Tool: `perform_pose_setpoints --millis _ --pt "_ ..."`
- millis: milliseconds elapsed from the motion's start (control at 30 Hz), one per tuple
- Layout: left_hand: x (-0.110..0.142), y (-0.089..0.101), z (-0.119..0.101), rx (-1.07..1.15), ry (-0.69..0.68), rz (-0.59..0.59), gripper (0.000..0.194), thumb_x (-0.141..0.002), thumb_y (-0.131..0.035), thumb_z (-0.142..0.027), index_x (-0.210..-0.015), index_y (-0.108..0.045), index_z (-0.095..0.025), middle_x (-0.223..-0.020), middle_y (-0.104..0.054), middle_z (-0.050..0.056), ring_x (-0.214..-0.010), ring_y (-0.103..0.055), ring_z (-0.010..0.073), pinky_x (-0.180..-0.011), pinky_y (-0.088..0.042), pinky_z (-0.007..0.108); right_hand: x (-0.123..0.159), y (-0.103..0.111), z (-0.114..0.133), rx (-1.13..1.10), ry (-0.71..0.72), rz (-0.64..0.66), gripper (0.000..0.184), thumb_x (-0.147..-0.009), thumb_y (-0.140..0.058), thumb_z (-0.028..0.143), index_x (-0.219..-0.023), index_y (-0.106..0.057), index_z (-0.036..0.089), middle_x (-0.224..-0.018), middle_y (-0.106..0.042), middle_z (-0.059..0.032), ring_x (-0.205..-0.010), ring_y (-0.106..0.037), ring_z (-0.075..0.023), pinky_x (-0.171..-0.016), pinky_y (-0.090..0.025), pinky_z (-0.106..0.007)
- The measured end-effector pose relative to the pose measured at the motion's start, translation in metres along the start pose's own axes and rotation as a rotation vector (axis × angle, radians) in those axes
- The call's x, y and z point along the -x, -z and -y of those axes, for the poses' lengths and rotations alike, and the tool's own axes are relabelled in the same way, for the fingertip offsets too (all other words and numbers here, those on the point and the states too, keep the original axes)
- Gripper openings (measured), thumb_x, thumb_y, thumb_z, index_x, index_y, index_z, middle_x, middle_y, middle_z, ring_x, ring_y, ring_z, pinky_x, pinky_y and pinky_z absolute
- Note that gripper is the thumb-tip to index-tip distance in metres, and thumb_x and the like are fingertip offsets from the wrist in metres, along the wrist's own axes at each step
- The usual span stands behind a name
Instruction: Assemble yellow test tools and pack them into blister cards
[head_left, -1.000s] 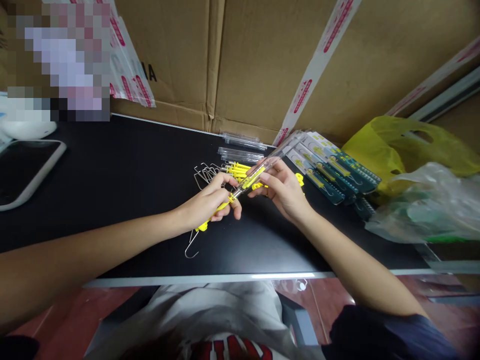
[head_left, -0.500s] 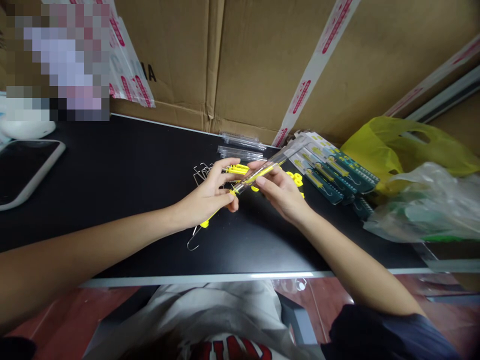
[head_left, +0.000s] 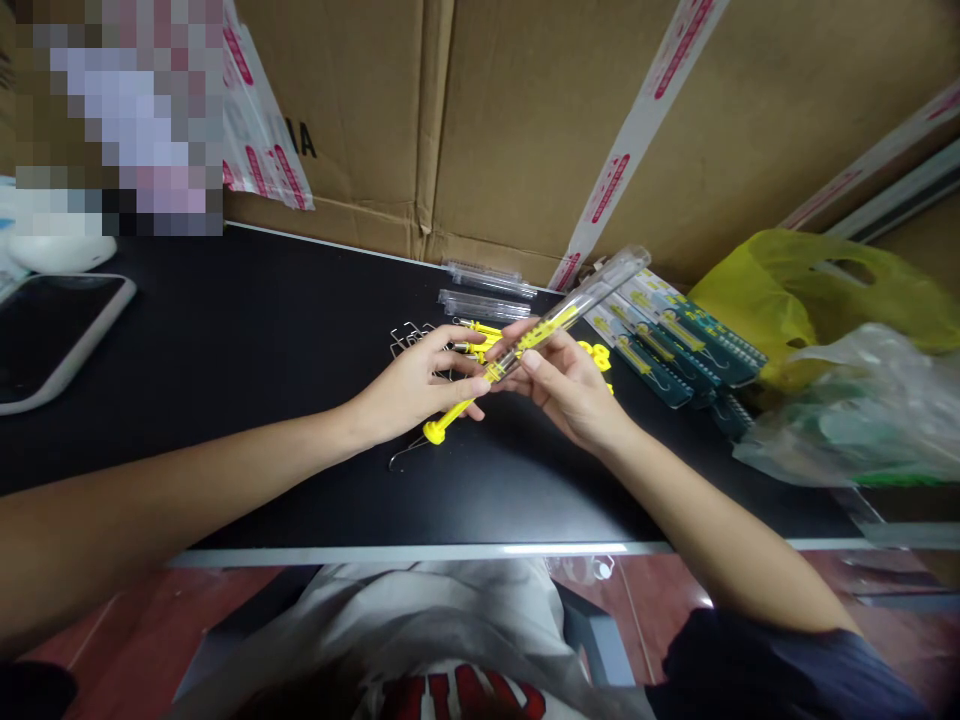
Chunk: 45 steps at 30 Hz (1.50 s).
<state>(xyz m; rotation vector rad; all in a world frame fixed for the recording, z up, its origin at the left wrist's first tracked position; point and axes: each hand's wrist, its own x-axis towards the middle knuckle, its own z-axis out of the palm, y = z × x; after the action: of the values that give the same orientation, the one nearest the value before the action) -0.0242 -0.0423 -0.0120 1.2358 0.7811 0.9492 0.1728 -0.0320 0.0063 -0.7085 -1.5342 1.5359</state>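
My right hand (head_left: 581, 395) is closed around a clear plastic tube (head_left: 607, 282), which slants up to the right. Inserted in the tube's lower end is the yellow core of a spring scale (head_left: 451, 418), with a metal hook (head_left: 401, 457) at its bottom. My left hand (head_left: 405, 390) grips this core between thumb and fingers near the tube's mouth. Behind my hands lie several yellow spring-scale cores (head_left: 480, 328) with metal hooks, partly hidden by my fingers. Small yellow caps (head_left: 598, 355) show just beyond my right hand.
More clear tubes (head_left: 486, 306) lie at the back edge. To the right are printed spring-scale packages (head_left: 679, 335), a yellow plastic bag (head_left: 757, 285) and a clear bag (head_left: 862, 410). A phone (head_left: 60, 325) rests at left. Cardboard boxes (head_left: 525, 130) stand behind the black table (head_left: 247, 370).
The tube and core have shifted up and to the right. The core's yellow end and hook have risen with them, and my left hand has moved slightly right.
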Motion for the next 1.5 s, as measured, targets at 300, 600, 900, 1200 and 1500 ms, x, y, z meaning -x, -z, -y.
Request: perform_pose_setpoints --millis 300,600,900,1200,1500 --pt "0.000 -0.001 -0.004 0.009 0.169 -0.024 0.036 -0.084 -0.065 -0.043 -0.105 -0.057 -0.014 -0.087 -0.074 0.007 -0.075 -0.070 0.0152 -0.075 -0.052 0.030 -0.009 0.025 0.025 0.094 0.065 -0.177 0.035 -0.077 -0.075 0.044 -0.103 -0.060 0.025 -0.099 -0.070 0.0004 -0.076 -0.069 -0.0100 -0.070 -0.060 -0.023" --pt "-0.001 0.001 0.005 -0.031 0.126 -0.011 0.029 -0.077 -0.074 -0.028 -0.096 -0.057 -0.013 -0.072 -0.071 0.001 -0.066 -0.068 0.0135 -0.070 -0.054 0.029 -0.013 0.036 0.031 0.111 0.067 -0.268 0.035 -0.075 -0.075 0.045 -0.100 -0.061 0.026 -0.095 -0.071 0.0011 -0.071 -0.068 -0.0102 -0.066 -0.059 -0.024" --pt "-0.001 0.001 0.005 -0.044 0.207 0.002 0.024 -0.079 -0.072 -0.031 -0.091 -0.062 -0.012 -0.070 -0.069 0.001 -0.063 -0.067 0.0111 -0.066 -0.054 0.025 -0.013 0.036 0.032 0.100 0.062 -0.253 0.037 -0.074 -0.076 0.044 -0.103 -0.063 0.025 -0.097 -0.071 0.0000 -0.077 -0.071 -0.0128 -0.066 -0.059 -0.024" --pt "0.001 -0.001 0.002 0.055 0.297 0.046 0.017 -0.080 -0.071 -0.026 -0.084 -0.064 -0.011 -0.066 -0.063 -0.002 -0.060 -0.062 0.0079 -0.068 -0.055 0.025 -0.012 0.038 0.032 0.146 0.060 -0.245 0.039 -0.076 -0.073 0.045 -0.109 -0.062 0.026 -0.100 -0.071 -0.0014 -0.079 -0.071 -0.0142 -0.067 -0.060 -0.027" --pt "0.001 0.000 0.002 0.168 0.327 0.095 0.015 -0.085 -0.067 -0.026 -0.083 -0.064 -0.012 -0.060 -0.056 -0.004 -0.054 -0.055 0.0055 -0.065 -0.056 0.023 -0.012 0.035 0.029 0.066 0.049 -0.180 0.035 -0.075 -0.075 0.044 -0.103 -0.066 0.025 -0.095 -0.069 0.0006 -0.079 -0.073 -0.0162 -0.070 -0.061 -0.029"
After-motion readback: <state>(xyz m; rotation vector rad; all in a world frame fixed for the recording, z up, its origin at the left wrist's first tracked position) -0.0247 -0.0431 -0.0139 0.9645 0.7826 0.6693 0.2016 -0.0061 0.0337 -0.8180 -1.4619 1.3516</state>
